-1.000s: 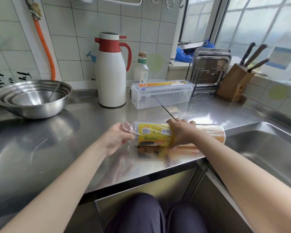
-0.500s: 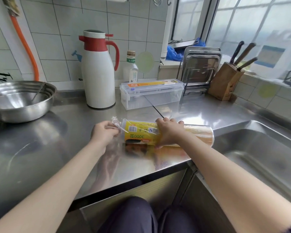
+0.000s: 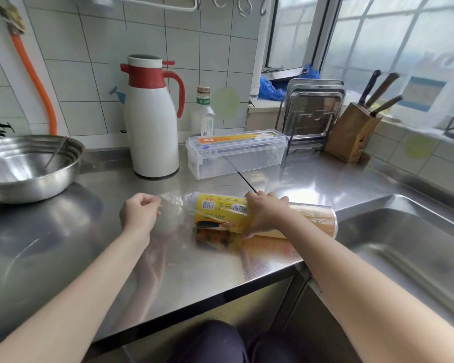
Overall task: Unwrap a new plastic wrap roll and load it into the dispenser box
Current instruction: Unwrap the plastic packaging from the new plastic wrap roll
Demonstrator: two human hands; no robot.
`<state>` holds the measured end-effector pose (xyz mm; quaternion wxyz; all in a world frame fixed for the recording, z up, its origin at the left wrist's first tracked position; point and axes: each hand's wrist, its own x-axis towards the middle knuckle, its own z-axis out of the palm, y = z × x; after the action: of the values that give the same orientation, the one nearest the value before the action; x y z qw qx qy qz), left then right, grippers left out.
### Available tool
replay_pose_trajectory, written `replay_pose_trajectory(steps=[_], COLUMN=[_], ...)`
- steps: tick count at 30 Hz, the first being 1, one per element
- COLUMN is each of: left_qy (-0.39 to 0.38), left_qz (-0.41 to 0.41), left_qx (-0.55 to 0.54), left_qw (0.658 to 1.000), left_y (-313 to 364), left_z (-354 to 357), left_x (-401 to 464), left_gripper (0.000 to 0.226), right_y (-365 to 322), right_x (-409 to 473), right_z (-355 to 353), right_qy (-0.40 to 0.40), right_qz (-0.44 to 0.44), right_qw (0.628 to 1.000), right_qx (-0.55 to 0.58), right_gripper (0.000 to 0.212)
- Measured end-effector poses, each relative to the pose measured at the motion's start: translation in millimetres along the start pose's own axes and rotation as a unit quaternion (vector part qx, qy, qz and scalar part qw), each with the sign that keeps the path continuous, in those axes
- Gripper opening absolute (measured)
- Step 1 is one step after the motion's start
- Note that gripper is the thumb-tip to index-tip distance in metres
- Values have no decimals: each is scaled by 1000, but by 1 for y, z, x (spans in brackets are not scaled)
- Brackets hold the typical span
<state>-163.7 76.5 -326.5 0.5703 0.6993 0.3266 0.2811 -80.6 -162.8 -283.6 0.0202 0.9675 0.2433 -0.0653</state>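
Lying near the counter edge [image 3: 194, 292], the roll [image 3: 220, 213] has the sink [image 3: 404, 231] just beside it.

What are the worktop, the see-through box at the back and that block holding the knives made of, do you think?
Worktop: likely stainless steel, brushed and glossy; it mirrors the arms and window light. Dispenser box: clear hard plastic, since the counter shows through its walls. Knife block: looks like pale wood, matte, with a faint grain.
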Motion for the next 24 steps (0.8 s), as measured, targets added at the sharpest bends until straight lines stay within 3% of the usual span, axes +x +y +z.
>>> replay_pose_trajectory(steps=[4, 8, 12, 14, 19, 24], left_qy=[53, 73, -79, -112, -62, 9], left_qz=[17, 14, -73, -116, -155, -87], left_qx=[23, 10, -56, -100, -110, -27], left_qw=[998, 997, 993, 982, 980, 996], left_y=[5, 7, 7, 7, 6, 0], left_z=[3, 15, 31, 35, 43, 37], left_x=[9, 7, -4, -6, 2, 8], left_gripper=[24, 8, 22, 19, 25, 22], right_y=[1, 0, 0, 0, 0, 2], right_x=[0, 0, 0, 1, 0, 0], right_z=[-1, -2, -4, -5, -3, -1], right_qy=[-6, -12, -17, -20, -13, -6], right_qz=[-4, -6, -12, -14, -20, -22], right_qw=[1000, 1000, 1000, 1000, 1000, 1000], right_qx=[1, -1, -2, -1, -2, -3], right_gripper=[90, 90, 89, 88, 87, 86])
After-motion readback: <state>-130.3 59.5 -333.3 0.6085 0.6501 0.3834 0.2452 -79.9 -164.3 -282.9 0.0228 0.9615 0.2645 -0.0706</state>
